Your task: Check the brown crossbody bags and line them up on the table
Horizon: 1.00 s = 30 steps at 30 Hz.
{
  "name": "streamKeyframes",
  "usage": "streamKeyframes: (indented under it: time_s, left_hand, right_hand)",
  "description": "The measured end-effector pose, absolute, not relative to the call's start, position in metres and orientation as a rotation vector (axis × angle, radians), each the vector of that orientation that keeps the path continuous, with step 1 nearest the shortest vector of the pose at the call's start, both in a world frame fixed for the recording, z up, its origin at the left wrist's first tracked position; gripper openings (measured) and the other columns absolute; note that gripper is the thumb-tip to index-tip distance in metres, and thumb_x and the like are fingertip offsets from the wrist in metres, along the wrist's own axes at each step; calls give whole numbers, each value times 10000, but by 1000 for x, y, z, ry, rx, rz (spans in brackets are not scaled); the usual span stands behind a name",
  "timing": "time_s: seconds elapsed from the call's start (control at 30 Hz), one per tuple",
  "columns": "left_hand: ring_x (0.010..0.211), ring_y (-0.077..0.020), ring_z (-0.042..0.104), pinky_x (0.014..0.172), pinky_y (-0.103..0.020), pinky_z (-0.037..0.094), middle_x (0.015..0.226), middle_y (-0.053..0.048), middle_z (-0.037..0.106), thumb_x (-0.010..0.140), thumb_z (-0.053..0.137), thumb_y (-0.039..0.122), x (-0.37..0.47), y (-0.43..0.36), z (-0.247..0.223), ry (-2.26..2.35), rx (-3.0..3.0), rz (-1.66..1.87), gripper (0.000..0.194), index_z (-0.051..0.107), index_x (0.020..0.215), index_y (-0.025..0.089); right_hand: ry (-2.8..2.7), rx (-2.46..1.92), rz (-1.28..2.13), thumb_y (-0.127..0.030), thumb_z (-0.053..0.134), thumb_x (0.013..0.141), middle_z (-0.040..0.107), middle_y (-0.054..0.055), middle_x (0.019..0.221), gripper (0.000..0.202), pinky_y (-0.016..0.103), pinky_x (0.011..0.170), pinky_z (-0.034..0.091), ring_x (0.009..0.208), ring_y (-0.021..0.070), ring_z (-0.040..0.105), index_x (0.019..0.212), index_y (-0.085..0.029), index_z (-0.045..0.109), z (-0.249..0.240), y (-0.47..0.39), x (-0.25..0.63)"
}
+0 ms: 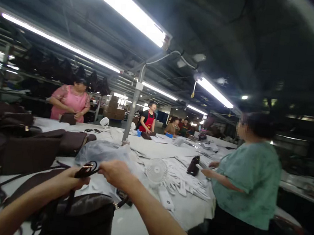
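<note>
A dark brown strap [95, 169] with a metal buckle is stretched between my two hands above the table. My left hand [71, 178] is closed around the strap beside the buckle. On the other side, my right hand [115, 173] pinches the strap's end. Below them stands a dark brown bag [84, 220] with clear plastic showing at its top and a metal clip at its right side. More brown bags [32, 150] with long straps lie to the left.
On the white table [142, 224] are a small white fan [157, 171], white paper pieces [185, 183] and clear plastic bags [105, 153]. A metal post [132, 110] rises beyond. A person in green [247, 180] stands at the right, holding a brown item; others work across the table.
</note>
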<state>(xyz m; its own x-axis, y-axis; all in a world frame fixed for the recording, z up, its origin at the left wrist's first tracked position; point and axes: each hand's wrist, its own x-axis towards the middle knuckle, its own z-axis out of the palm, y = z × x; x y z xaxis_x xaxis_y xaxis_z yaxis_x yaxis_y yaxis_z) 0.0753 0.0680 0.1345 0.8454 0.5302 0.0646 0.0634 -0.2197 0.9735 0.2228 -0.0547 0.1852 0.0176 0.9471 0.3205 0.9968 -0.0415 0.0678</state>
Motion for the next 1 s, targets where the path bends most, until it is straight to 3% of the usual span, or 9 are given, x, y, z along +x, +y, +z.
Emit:
streamKeyframes:
  time_s: [0.23,0.4,0.57,0.67,0.73,0.8,0.9,1.0]
  left_hand:
    - [459,-95,375,423,-177,276,495,36,454,639,758,352,40,73,139,512,1694,506,331,505,534,166]
    - [510,-178,565,461,-243,440,510,-7,522,696,738,353,37,75,131,458,1396,416,353,463,549,190]
    - [358,-42,317,387,-174,341,501,95,392,722,750,261,37,71,137,359,1278,473,320,444,656,195]
    - [356,-30,250,360,-158,247,499,100,354,753,723,295,38,72,144,378,1343,476,334,425,640,197]
    - [360,-30,230,361,-165,222,494,98,342,758,711,315,39,72,148,381,1398,460,339,422,626,197]
    - [362,-33,223,362,-174,209,486,93,337,752,703,326,42,72,152,380,1449,430,349,415,603,199]
    - [361,-40,230,364,-186,198,473,81,348,730,697,304,47,70,156,370,1524,365,344,409,572,201]
    - [362,-47,239,364,-190,190,455,74,351,701,689,252,53,68,158,371,1587,277,311,420,554,201]
  right_hand:
    - [-2046,-2074,-147,-192,568,901,673,-27,711,103,164,620,403,636,88,604,898,-176,671,188,-75,266]
    - [-1881,-2153,-260,-190,519,894,681,28,767,136,222,655,391,728,151,619,960,-171,636,168,-70,268]
    - [-1661,-2308,-437,-151,404,900,693,105,912,257,282,682,393,823,216,631,1082,-164,586,157,-63,254]
    - [-1681,-2326,-434,-147,427,878,702,108,938,263,303,718,421,862,231,644,1065,-174,610,156,-63,257]
    - [-1742,-2292,-414,-147,454,866,700,109,1014,325,321,784,447,932,233,645,1159,-172,592,157,-64,258]
    - [-1851,-2150,-423,-154,532,827,619,146,1246,550,350,904,448,1113,241,591,1370,-146,442,160,-63,254]
    - [-2081,-1812,-532,-116,637,736,254,190,1556,916,438,1071,360,1395,285,325,1521,-160,167,168,-58,237]
    - [-2377,-1585,-558,-42,626,719,121,137,1607,900,492,1131,272,1463,300,150,1508,-240,243,180,-52,215]
